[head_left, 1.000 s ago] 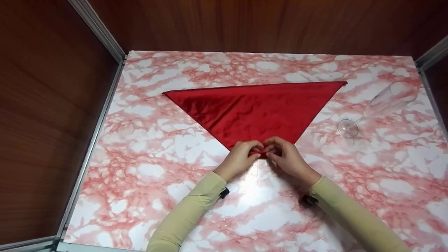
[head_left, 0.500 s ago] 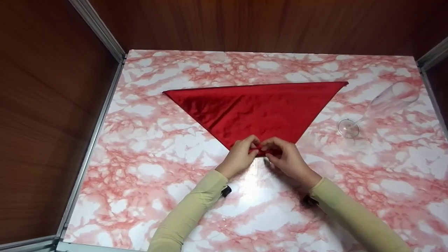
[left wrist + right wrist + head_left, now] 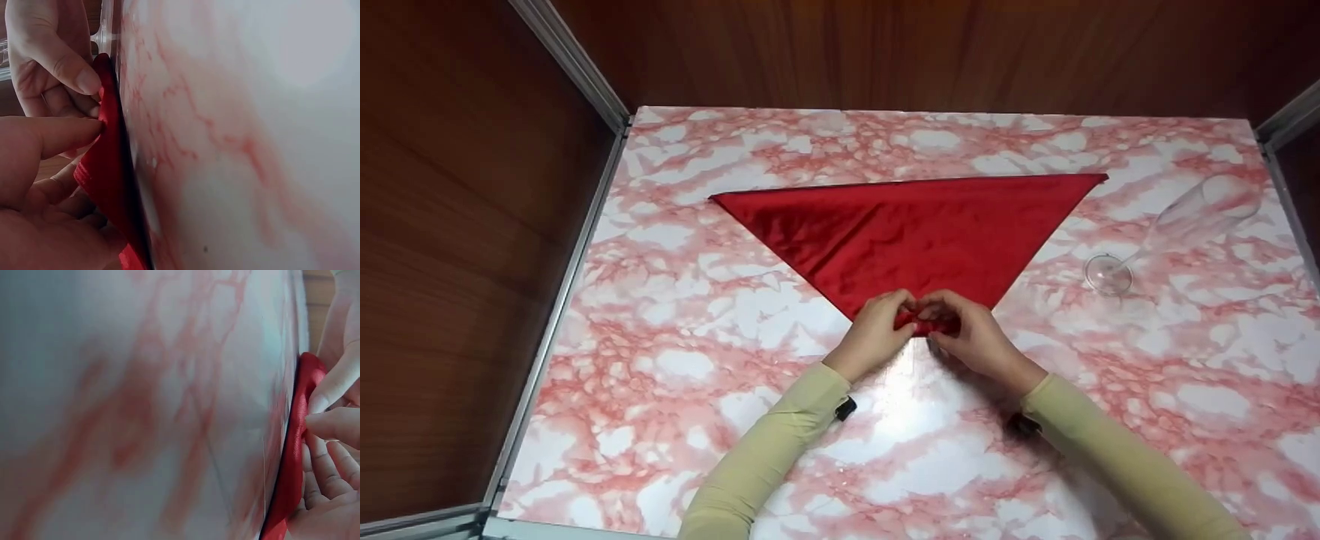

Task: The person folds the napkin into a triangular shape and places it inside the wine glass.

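A red satin cloth lies spread on the table, its long straight edge at the far side and its narrow end toward the person. At that near end, both hands work side by side on a small rolled fold. The left hand pinches the fold between thumb and curled fingers. Close beside it, the right hand pinches the same fold, thumb on the near side. The left wrist view shows the cloth edge lifted and curled under both thumbs. Fingers cover part of the roll.
A clear stemmed glass lies on its side to the right of the cloth, its round foot toward it. The table has a red and white marbled top. Dark wooden panels with metal frames stand at the back and sides.
The near edge is rolled slightly further from the person. The left fingers have shifted forward and closer to the right hand's fingers. The rest of the cloth and the glass have stayed put.
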Demonstrator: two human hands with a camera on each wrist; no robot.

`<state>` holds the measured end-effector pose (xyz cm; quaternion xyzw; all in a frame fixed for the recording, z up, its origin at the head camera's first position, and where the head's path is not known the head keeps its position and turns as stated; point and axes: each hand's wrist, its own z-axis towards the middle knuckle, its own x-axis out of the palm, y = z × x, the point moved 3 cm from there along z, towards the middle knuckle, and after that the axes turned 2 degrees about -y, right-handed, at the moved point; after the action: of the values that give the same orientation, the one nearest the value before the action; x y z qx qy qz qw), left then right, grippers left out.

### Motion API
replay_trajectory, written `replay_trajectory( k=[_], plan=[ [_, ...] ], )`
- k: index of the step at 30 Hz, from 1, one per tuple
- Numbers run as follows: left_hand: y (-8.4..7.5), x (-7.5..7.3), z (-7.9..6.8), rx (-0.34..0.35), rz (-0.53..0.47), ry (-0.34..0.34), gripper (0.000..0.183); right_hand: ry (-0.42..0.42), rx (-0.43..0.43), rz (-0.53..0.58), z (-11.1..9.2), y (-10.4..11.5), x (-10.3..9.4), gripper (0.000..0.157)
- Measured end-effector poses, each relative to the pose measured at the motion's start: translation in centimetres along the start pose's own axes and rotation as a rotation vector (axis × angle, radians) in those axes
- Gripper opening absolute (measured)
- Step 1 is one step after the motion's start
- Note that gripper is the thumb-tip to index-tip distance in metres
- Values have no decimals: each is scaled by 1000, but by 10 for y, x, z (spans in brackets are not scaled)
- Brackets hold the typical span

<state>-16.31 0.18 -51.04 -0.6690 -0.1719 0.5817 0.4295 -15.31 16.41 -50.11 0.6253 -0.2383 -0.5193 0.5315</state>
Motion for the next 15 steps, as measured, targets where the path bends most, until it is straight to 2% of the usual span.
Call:
replay_trajectory(
  k=[3, 10, 15],
  plan=[
    [1, -1, 0, -1, 19, -23, 16, 10, 6, -10, 1, -11, 0, 47],
    [1, -7, -2, -15, 197, -120, 6, 41, 26, -37, 4, -14, -1, 47],
    [0, -10, -1, -27, 232, -109, 5, 51, 19, -48, 6, -13, -2, 47]
  ],
)
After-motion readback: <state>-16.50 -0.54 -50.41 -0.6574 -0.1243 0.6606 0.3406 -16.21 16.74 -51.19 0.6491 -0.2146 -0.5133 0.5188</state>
